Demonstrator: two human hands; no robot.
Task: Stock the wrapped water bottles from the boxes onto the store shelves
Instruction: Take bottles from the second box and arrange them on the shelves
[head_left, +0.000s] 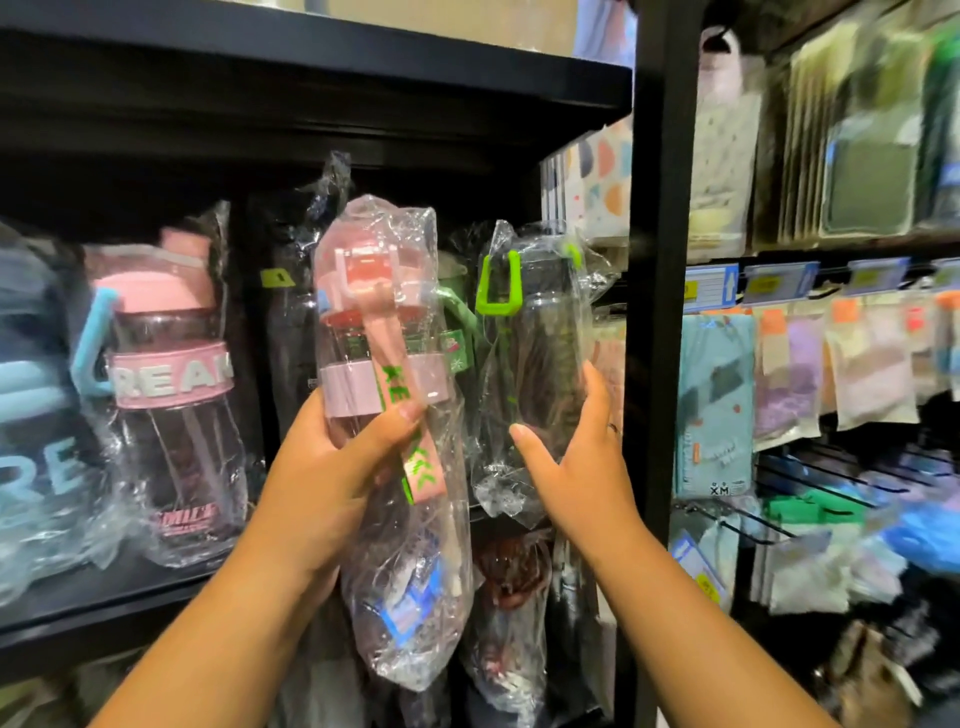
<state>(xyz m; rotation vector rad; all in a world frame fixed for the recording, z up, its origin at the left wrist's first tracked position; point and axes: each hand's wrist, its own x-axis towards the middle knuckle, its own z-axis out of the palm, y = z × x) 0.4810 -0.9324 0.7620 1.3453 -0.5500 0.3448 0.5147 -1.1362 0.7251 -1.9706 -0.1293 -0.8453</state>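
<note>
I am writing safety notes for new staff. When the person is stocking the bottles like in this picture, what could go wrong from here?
1. The left hand holds the pink bottle through loose, slippery wrap; it could slide down and drop.
2. The right hand is open against the green-looped bottle, near the shelf's front edge; a push may tip it off.
3. The shelf looks crowded, so squeezing in another bottle could topple neighbours.

pink bottle band (171, 376): "REAM"; teal packet (714, 405): "XM"

A shop: black shelves (363, 62) of wrapped bottles (171, 395), price tags (779, 283) above hanging packets (862, 358).
</note>
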